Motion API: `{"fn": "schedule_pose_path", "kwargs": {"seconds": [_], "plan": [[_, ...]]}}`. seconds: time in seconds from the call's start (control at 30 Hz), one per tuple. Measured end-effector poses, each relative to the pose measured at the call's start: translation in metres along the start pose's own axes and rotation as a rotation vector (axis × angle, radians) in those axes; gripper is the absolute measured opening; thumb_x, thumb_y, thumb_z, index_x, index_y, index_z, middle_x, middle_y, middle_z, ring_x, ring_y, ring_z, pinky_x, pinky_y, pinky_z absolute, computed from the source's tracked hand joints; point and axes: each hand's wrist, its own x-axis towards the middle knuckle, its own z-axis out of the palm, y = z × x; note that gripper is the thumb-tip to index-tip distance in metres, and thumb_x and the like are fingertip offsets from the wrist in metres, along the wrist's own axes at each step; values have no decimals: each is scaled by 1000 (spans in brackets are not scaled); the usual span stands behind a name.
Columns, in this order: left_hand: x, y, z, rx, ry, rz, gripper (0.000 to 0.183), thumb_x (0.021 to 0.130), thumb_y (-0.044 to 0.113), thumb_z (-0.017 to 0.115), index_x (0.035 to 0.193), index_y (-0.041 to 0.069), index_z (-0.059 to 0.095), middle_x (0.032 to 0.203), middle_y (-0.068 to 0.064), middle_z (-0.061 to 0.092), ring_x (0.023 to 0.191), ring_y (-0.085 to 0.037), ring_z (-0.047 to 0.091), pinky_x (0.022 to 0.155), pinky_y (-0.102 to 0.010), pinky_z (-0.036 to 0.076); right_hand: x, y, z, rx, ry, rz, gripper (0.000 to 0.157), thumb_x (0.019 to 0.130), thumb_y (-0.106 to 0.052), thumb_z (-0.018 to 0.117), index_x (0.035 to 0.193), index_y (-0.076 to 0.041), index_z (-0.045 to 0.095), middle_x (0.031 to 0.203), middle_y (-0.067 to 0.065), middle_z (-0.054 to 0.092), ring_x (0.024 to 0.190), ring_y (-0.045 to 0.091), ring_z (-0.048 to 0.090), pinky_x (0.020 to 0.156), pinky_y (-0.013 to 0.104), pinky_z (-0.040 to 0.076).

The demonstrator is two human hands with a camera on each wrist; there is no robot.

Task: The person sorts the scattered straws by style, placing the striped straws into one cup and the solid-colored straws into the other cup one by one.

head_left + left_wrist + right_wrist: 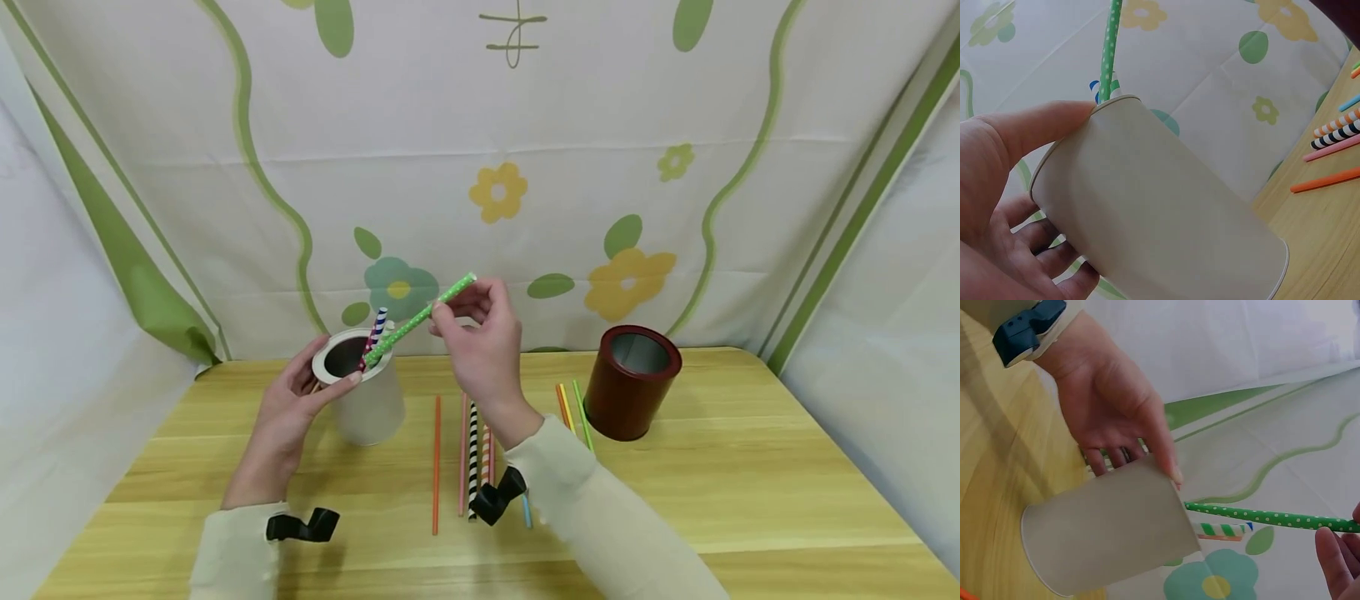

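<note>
My left hand grips a white can near its top, thumb at the rim and fingers round the far side. Between thumb and fingers, my right hand pinches a green paper straw with white dots. The straw slants down to the left, its lower end at the can's mouth; how deep it reaches I cannot tell. Beside it, a blue-and-white striped straw pokes out of the can. A green-and-white striped straw also shows there in the right wrist view.
Several straws lie on the wooden table, among them an orange one, a black-and-white striped one and a light green one. At the right stands a dark red can, its mouth upward. A flower-printed cloth hangs behind the table.
</note>
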Motion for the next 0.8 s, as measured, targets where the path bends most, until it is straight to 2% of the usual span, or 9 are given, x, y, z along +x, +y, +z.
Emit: {"fn": "schedule_pose_path", "kwargs": {"seconds": [0.2,0.37,0.6,0.8], "plan": [[-1,-2,0,-12,4,-1,92,98,21,82,171,32,29,178,8,30,161,-14,32,125,-22,39,-2,7,5,-50,-26,19,24,95,1,72,115,-3,59,106,14,72,89,15,72,77,30,67],[-1,-3,2,-8,5,0,93,97,23,83,172,33,29,179,8,29,162,-14,31,129,-28,35,-3,16,6,-96,-34,65,25,93,-1,75,115,-3,63,105,14,76,92,14,74,81,24,64],[0,-1,6,19,0,1,94,96,29,85,171,35,29,179,7,28,163,-16,30,132,-37,32,-4,22,6,-149,-59,93,29,93,-3,77,120,-4,67,111,12,80,100,18,76,87,26,64],[0,0,8,4,-3,-19,94,97,27,84,171,36,28,179,8,28,163,-15,30,134,-42,29,-3,24,8,-193,-75,105,29,93,-5,79,118,-5,67,108,13,79,98,19,76,87,28,65]]}}
